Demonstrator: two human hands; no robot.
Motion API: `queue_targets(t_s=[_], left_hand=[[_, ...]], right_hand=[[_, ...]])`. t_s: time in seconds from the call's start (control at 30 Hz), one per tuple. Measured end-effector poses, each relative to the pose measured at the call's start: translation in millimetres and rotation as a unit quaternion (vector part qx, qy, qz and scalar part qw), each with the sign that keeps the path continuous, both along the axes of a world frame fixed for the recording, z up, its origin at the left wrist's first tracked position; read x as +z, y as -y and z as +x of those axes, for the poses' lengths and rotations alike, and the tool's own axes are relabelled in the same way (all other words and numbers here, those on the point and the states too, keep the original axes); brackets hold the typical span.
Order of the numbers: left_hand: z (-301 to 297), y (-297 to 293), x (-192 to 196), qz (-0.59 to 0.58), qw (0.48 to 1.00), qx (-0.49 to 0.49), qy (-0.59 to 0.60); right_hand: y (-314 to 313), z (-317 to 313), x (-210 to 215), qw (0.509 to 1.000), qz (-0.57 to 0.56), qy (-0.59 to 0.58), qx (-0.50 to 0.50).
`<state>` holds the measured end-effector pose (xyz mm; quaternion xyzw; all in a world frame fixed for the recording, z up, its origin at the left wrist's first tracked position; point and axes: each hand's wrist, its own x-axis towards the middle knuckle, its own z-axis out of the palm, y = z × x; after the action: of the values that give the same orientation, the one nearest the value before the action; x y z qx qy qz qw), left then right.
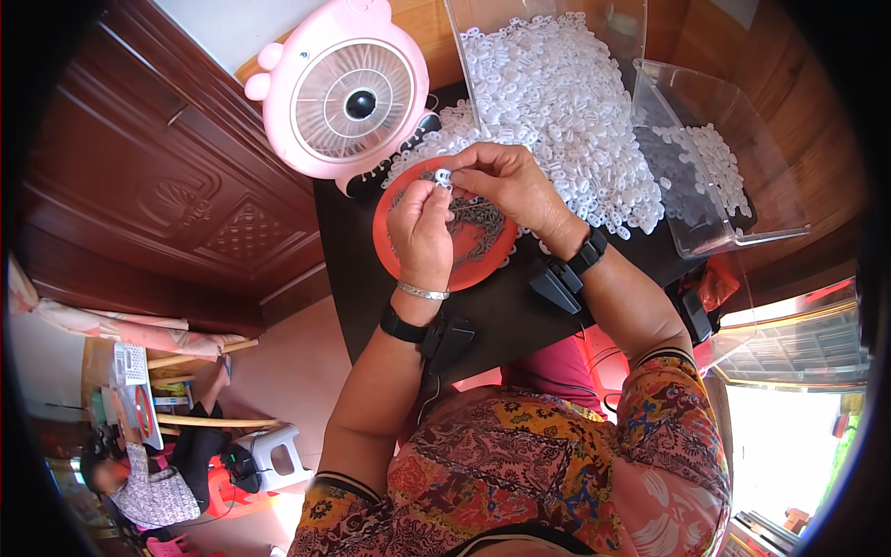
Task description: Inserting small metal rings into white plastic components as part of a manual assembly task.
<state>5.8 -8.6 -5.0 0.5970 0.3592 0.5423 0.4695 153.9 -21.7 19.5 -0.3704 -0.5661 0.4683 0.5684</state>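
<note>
Above an orange-red bowl (381, 234), my two hands meet at the fingertips. My left hand (423, 234) is closed, its thumb and finger pinching a small white plastic piece with two holes (444, 176). From the right, my right hand (512, 186) pinches close against that piece; whatever its fingertips hold is too small to make out. Many thin grey metal parts (478, 227) lie in the bowl under my hands. Just beyond, a large heap of similar white plastic pieces (557, 102) spreads over the dark table (348, 269).
A pink animal-shaped fan (278, 121) stands at the far left of the table. Part of the heap spills from a clear bin (455, 37). Another clear bin (770, 200) on the right holds more white pieces. At lower left, another person (158, 492) sits near a white stool (278, 459).
</note>
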Motion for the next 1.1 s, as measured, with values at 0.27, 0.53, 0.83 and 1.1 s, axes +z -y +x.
queue_targets(t_s=[0.27,0.53,0.83,1.1], left_hand=[[0.5,0.3,-0.2,-0.015,0.999,-0.004,0.03],[-0.5,-2.3,0.2,-0.074,0.992,-0.001,0.098],[-1.1,-4.4,-1.8,-0.106,0.988,-0.009,0.115],[-1.3,-3.2,8.9,-0.137,0.98,-0.036,0.136]], right_hand=[[-1.1,-3.1,-3.0,1.0,0.006,-0.002,0.006],[2.1,-12.4,-4.6,0.999,0.022,-0.01,0.032],[6.6,-12.6,0.0,0.987,0.051,0.142,-0.048],[9.8,-8.2,8.0,0.973,0.115,0.196,-0.041]])
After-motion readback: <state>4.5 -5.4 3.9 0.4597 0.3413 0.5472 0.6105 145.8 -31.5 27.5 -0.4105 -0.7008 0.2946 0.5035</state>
